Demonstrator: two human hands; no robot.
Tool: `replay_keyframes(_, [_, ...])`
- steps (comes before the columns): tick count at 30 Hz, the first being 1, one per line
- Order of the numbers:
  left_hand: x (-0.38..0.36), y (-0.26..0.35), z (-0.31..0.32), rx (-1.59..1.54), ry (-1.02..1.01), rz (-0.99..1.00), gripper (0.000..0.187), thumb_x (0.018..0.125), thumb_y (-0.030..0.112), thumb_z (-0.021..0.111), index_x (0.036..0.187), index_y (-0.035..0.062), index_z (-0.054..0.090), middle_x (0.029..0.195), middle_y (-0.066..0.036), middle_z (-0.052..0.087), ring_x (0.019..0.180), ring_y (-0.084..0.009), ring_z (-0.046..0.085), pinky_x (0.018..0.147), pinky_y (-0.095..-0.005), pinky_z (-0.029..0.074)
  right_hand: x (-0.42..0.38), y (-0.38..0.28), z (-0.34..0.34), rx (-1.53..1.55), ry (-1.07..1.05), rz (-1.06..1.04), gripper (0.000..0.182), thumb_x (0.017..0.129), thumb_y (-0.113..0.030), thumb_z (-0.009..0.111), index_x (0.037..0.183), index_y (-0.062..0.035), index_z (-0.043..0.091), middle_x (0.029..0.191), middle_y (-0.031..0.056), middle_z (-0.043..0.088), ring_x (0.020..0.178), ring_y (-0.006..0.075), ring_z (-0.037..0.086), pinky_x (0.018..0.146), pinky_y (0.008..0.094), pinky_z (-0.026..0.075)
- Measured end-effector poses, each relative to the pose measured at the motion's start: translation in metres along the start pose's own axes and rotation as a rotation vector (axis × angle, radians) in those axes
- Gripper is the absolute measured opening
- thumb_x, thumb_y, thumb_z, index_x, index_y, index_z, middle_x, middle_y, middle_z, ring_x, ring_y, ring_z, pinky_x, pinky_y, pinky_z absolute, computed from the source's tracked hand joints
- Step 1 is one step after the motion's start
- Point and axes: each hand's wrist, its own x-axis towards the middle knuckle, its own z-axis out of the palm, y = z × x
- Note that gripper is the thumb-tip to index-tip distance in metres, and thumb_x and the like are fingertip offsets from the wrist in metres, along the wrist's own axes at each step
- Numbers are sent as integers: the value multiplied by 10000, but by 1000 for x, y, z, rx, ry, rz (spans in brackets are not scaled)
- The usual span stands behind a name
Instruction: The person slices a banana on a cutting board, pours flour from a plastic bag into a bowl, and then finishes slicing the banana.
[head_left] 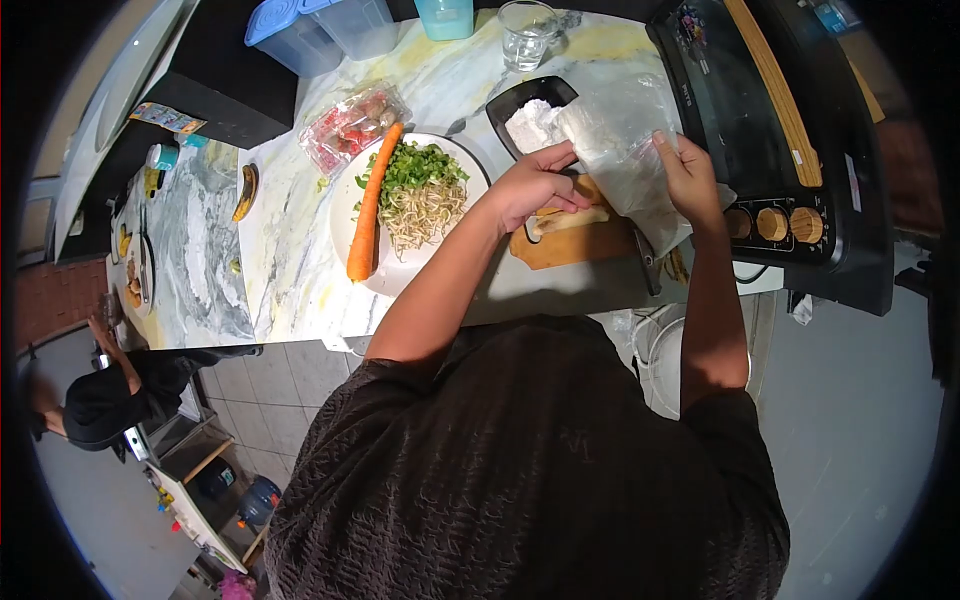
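A clear plastic bag (628,150) with white powder at its mouth is tilted over a black square dish (497,120). White powder (533,127) lies heaped in that dish. My left hand (535,190) is closed, pinching the bag near its mouth. Higher up on the other side, my right hand (690,180) grips the bag between thumb and fingers. Beneath both hands is a wooden cutting board (560,252) with a pale, long piece of food (572,220) on it. A knife (648,265) lies at the board's right end, partly hidden by the bag.
Left of my hands, a white plate (345,205) carries a carrot (368,215), chopped greens (415,165) and bean sprouts (425,215). Behind are a bagged red item (350,125), a glass (526,40) and plastic tubs (350,30). A black oven (770,130) borders the right. Another person (110,400) stands far left.
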Motion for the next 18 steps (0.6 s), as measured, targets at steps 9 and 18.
replay_keyframes(9, [-2, 2, 6, -11, 85, -2, 844, 787, -121, 485, 1534, 24, 120, 1572, -162, 234, 968, -291, 682, 791, -297, 554, 3, 4, 3, 94, -18, -26, 306, 995, -254, 550, 1050, 26, 661, 796, 18, 661, 759, 59, 535, 707, 256, 464])
replay_keyframes(18, [-1, -2, 7, 22, 96, 30, 782, 812, -97, 488, 1522, 8, 177, 1543, -178, 304, 950, -247, 682, 797, -292, 552, 5, -2, 3, 64, -26, -25, 295, 999, -248, 546, 1027, 20, 667, 787, 18, 651, 756, 54, 520, 705, 251, 457])
